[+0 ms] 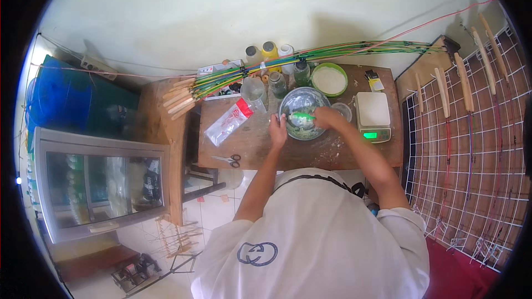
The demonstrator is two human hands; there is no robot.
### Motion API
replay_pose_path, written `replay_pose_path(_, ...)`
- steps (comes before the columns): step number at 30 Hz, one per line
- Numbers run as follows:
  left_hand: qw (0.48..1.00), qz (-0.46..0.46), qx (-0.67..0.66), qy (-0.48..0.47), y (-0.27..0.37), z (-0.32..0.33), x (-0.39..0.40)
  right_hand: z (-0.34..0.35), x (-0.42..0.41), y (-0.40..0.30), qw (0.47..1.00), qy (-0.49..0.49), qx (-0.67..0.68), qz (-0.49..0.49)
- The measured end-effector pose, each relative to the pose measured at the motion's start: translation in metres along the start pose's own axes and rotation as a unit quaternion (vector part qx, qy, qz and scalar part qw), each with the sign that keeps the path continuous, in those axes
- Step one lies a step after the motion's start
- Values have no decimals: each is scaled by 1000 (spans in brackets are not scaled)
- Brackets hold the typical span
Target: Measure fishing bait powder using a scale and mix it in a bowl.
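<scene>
A metal mixing bowl [305,131] stands on the wooden table, with pale, wet-looking stuff smeared inside. My left hand [278,129] holds the bowl's left rim, thumb at the edge. In my right hand [328,118] is a green spatula [302,116], its blade down inside the bowl. Behind the bowl, to the right, a green bowl [344,85] holds white powder. A small clear round container [348,110] sits just beyond my right hand. Farther right stands a kitchen scale [373,110] with a lit green display.
Scissors [230,160] lie at the front left, below a plastic packet [228,123]. A clear measuring jug [253,91] and several jars stand at the back. A bundle of wood-handled rods [220,81] crosses above them. A white wire grid [465,141] stands on the right.
</scene>
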State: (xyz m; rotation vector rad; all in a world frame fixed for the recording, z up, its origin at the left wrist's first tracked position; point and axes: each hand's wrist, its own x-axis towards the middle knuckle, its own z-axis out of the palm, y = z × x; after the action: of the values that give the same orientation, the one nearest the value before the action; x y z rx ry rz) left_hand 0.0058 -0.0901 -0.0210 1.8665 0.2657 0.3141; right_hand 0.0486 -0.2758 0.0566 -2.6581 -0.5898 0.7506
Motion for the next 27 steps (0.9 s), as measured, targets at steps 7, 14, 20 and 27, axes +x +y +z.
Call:
replay_pose_path(7, 999, -29, -31, 33, -13, 0, 3, -10, -10, -5, 996, 55, -41, 49)
replay_pose_path(14, 997, -53, -30, 53, -2, -3, 0, 31, -5, 4, 997, -70, 15, -39)
replay_pose_path(20, 1000, -6, 3, 31, -7, -4, 0, 9, 2, -6, 992, 78, 94, -44)
replay_pose_path(27, 999, -18, -34, 26, -27, -1, 0, 38, 12, 9, 993, -35, 29, -111)
